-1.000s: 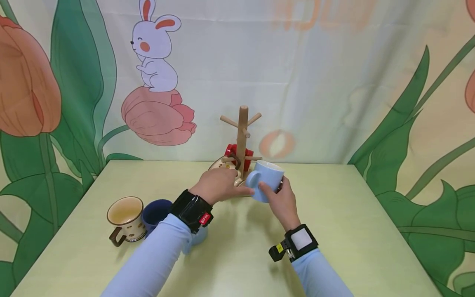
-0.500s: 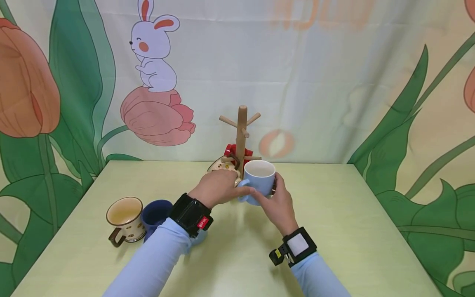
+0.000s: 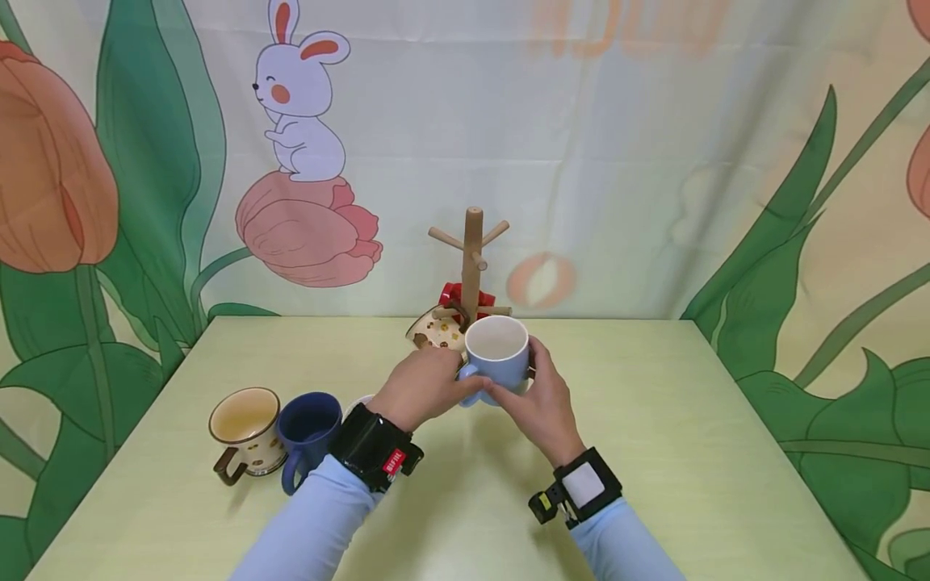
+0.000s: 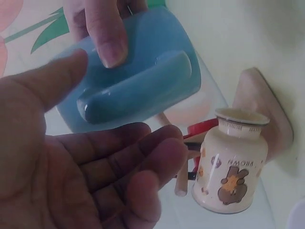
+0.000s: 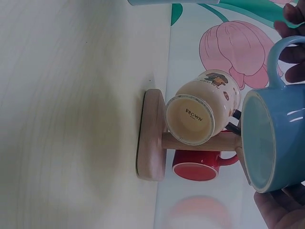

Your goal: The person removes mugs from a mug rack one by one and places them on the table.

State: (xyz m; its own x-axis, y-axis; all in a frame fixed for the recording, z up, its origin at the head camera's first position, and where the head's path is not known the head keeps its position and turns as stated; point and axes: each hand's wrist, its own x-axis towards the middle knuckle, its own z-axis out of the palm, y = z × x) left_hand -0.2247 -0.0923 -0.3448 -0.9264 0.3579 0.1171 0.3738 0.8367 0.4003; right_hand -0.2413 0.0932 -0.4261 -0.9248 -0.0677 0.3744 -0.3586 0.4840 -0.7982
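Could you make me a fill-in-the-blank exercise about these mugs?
1. The right hand grips a glossy ceramic mug coloured ____.
2. The cream bear-print mug hanging on the wooden peg stand bears the printed word ____.
3. In the head view, the dark-blue mug stands to the ____ of another cream, brown-handled mug.

Missing words: light blue; BROWN; right.

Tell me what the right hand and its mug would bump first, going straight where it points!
Probably the wooden rack: the right hand, holding the light blue mug, points toward it in the head view. The depth is unclear.

Light-blue sleeves (image 3: 308, 523), black wrist straps (image 3: 369, 445), red tag (image 3: 394, 462)
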